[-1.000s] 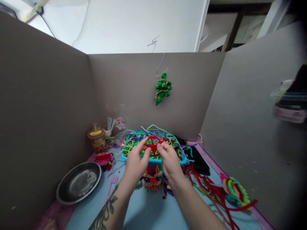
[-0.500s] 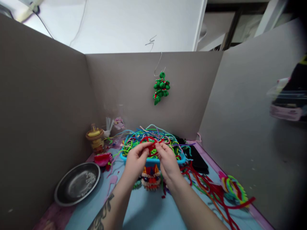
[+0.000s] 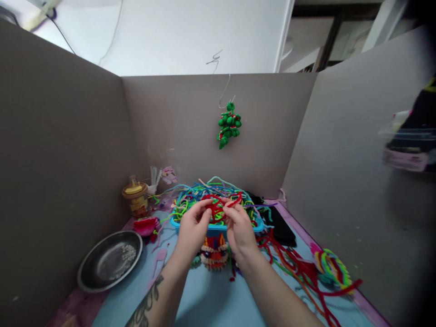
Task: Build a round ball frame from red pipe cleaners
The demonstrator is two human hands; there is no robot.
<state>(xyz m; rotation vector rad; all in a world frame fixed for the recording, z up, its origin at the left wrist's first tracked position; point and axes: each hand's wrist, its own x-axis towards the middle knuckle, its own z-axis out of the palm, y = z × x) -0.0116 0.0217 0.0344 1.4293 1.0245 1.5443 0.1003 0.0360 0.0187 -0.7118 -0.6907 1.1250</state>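
Observation:
My left hand (image 3: 191, 229) and my right hand (image 3: 239, 228) are raised side by side above the table, both pinching a red pipe-cleaner piece (image 3: 215, 206) between their fingertips. The red piece is bent and twisted, with loose ends sticking out to the right. Just behind it stands a blue tray (image 3: 259, 224) heaped with pipe cleaners of many colours. Below my hands a small orange, red and white pipe-cleaner figure (image 3: 214, 254) stands on the light blue table top.
A metal bowl (image 3: 109, 262) with small white beads lies at the left. A brown-lidded jar (image 3: 136, 198) stands at the back left. Loose red pipe cleaners (image 3: 299, 270) and coloured coils (image 3: 332, 268) lie right. A green ornament (image 3: 229, 125) hangs on the grey partition.
The red piece went from an open ring with spokes to a tighter, folded bundle. My fingertips have closed in together on it; my hands have stayed in nearly the same place.

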